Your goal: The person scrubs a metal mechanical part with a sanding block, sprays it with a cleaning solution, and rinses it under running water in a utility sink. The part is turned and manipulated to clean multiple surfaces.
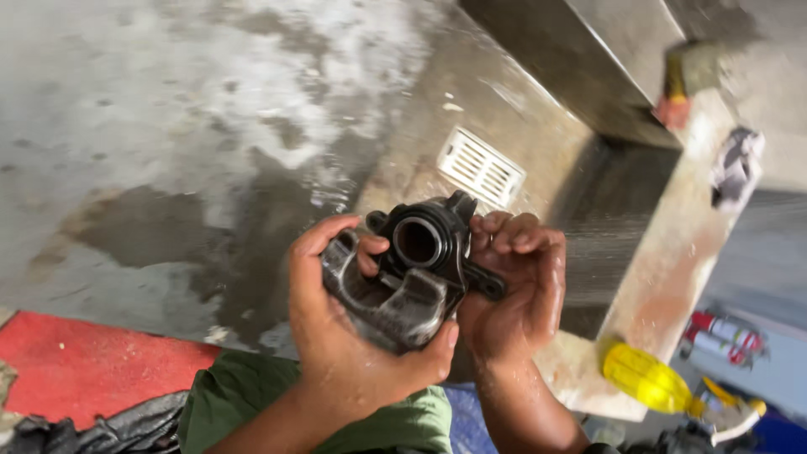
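Right at the centre of the view, both hands close around a dark, wet brake caliper [416, 273], held up in front of the person's body above the wet concrete floor [168, 126]. The left hand [345, 328] cups it from below and from the side: the palm lies under the caliper's bridge, the fingers curl up over its left edge, and the thumb presses against the lower right of the casting. That hand is half closed, wrapped firmly round the metal rather than spread. The right hand [517, 286] grips the other side, its fingers bent tightly together over the top right edge of the caliper body, with the palm against the mounting ear that juts out at the lower right. Both hands glisten with water. The caliper's round piston bore faces the camera, open and dark inside.

Behind the hands, a white slotted drain grate [481, 166] sits in a sloped, stained concrete surface. To the right runs a low concrete kerb [672, 252]; a crumpled rag [736, 166] lies near its far end, and a yellow spray nozzle [651, 380] rests just beside its near end. A red mat [92, 361] covers the floor at lower left, and the person's green trouser leg [252, 395] shows beneath the left forearm.
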`<act>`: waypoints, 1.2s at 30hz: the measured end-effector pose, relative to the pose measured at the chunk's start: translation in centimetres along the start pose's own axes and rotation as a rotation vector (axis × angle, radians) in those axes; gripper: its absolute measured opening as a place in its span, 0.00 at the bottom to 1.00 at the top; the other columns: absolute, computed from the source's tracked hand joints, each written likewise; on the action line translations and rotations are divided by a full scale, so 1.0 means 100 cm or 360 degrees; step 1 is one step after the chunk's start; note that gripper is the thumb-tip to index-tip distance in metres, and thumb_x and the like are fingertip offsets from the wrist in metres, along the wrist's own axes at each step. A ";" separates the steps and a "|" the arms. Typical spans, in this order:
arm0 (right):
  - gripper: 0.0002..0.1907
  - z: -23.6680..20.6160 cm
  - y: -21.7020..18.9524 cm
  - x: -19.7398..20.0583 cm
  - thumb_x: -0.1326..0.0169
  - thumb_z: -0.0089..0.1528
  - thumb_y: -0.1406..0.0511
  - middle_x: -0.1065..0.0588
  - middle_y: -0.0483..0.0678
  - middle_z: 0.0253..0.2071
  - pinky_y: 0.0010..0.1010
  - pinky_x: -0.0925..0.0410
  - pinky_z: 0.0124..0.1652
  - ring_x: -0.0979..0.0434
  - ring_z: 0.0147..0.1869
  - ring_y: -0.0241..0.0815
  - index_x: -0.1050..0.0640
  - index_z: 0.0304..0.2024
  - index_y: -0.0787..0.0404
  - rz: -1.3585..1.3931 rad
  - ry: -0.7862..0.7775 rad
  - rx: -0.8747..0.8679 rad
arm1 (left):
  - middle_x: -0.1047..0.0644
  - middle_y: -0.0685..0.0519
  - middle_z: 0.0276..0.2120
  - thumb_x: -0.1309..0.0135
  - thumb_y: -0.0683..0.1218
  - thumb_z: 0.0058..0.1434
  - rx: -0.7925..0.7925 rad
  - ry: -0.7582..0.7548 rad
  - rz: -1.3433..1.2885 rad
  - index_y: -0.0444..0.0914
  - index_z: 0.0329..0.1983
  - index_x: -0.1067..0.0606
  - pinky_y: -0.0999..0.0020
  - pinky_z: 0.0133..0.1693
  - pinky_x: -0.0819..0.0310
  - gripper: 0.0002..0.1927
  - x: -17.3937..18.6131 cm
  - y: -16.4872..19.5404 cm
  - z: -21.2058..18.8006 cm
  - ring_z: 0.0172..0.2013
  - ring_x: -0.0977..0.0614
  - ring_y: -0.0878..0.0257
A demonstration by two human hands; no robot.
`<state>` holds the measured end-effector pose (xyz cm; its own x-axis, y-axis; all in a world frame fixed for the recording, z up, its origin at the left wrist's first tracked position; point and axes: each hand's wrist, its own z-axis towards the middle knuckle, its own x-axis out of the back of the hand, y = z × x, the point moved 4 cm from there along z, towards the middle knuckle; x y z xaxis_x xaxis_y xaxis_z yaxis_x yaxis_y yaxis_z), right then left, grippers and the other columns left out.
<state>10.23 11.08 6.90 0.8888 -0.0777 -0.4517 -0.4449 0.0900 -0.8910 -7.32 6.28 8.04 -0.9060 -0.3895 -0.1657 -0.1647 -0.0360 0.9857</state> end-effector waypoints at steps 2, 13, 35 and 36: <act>0.13 0.004 -0.013 0.030 0.58 0.76 0.58 0.31 0.50 0.44 0.45 0.38 0.67 0.31 0.58 0.48 0.30 0.46 0.62 -0.0104 0.0114 -0.0013 | 0.28 0.49 0.51 0.26 0.46 0.41 -0.0008 -0.0084 0.0044 0.35 0.66 0.39 0.66 0.55 0.26 0.50 -0.027 -0.001 0.001 0.49 0.24 0.63; 0.21 0.006 -0.002 0.156 0.59 0.69 0.59 0.26 0.55 0.57 0.42 0.33 0.62 0.26 0.61 0.50 0.29 0.58 0.64 0.0028 0.0900 -0.0776 | 0.25 0.43 0.45 0.25 0.54 0.39 -0.0455 -0.0518 0.0603 0.34 0.58 0.34 0.53 0.46 0.23 0.46 -0.145 -0.043 0.003 0.45 0.20 0.46; 0.22 -0.013 -0.007 0.206 0.51 0.70 0.65 0.27 0.52 0.58 0.30 0.34 0.58 0.28 0.60 0.39 0.32 0.64 0.66 -0.1154 0.0428 -0.0540 | 0.27 0.42 0.44 0.26 0.53 0.39 -0.0291 -0.0723 0.0656 0.33 0.58 0.34 0.52 0.45 0.23 0.46 -0.185 -0.078 -0.025 0.44 0.20 0.46; 0.21 -0.013 -0.009 0.206 0.49 0.69 0.65 0.26 0.52 0.59 0.29 0.35 0.60 0.28 0.61 0.39 0.31 0.63 0.68 -0.1327 0.0406 -0.0506 | 0.27 0.42 0.45 0.26 0.53 0.38 -0.0272 -0.0706 0.0664 0.33 0.58 0.33 0.52 0.46 0.23 0.46 -0.185 -0.081 -0.025 0.45 0.20 0.45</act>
<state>28.82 8.07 -1.62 0.9007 -0.2142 0.3779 0.2845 -0.3667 -0.8858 11.75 11.48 3.25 -0.9620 0.0146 0.2726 0.2687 -0.1244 0.9551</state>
